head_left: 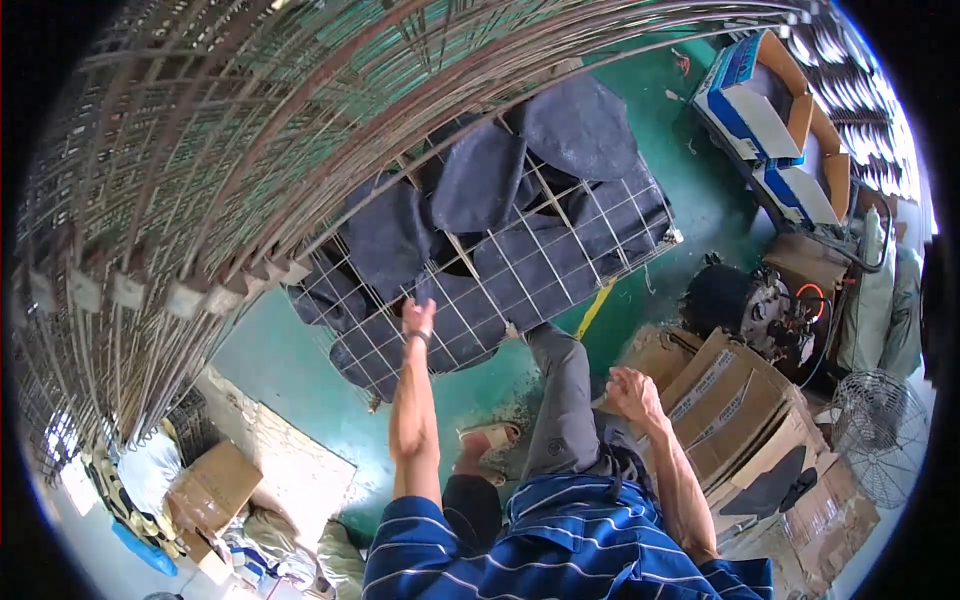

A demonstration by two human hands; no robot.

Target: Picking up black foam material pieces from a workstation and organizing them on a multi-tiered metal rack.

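Note:
A wire mesh rack (592,235) lies in front of me, with several dark grey, rubber-like sheets on and under its wires. My left hand (418,316) is closed at the near-left part of the rack, its fingers pinching the lower edge of a dark grey sheet (385,235). More sheets lie to the right of it, one a rounded sheet (577,128) at the far end. My right hand (634,396) is raised beside my right leg, apart from the rack. Its fingers are curled closed, and whatever they may hold is hidden.
Stacked wire racks (240,150) arch over the left and far side. Cardboard (735,400), a dark round machine (740,300) and a wire-caged fan (880,430) stand at right. Blue-white boxes (745,110) are at far right. A carton (215,485) sits at lower left.

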